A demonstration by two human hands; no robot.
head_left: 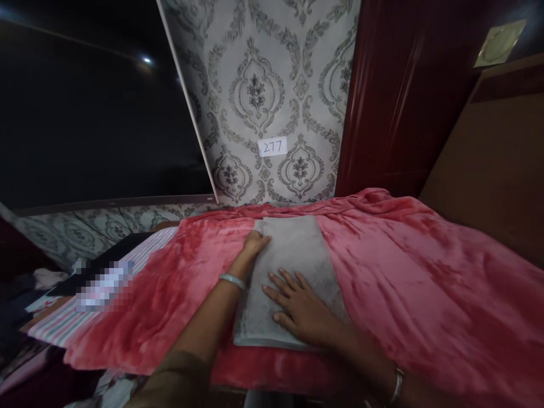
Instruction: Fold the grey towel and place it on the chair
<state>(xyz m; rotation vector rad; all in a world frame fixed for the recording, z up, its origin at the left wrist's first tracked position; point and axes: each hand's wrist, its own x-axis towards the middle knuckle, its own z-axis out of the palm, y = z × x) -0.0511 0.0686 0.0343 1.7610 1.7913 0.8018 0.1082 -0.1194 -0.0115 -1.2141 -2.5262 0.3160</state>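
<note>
A grey folded cloth (293,243) lies as a flat, long rectangle on a red-pink plush blanket (382,272). My left hand (255,242) is at the cloth's far left edge, its thumb on top and its other fingers mostly out of sight at the side, pinching the layers there. Lower down, my right hand (300,309) rests palm down on the cloth with its fingers spread. The cloth's near edge shows stacked layers close to the blanket's front side.
A striped cloth (59,323) sticks out beneath the blanket on the left, with a blurred patch over it. Behind stand a large dark screen (97,113), a patterned wall with a paper label (272,147), and a dark red door frame (382,102). A brown panel (501,158) rises at right.
</note>
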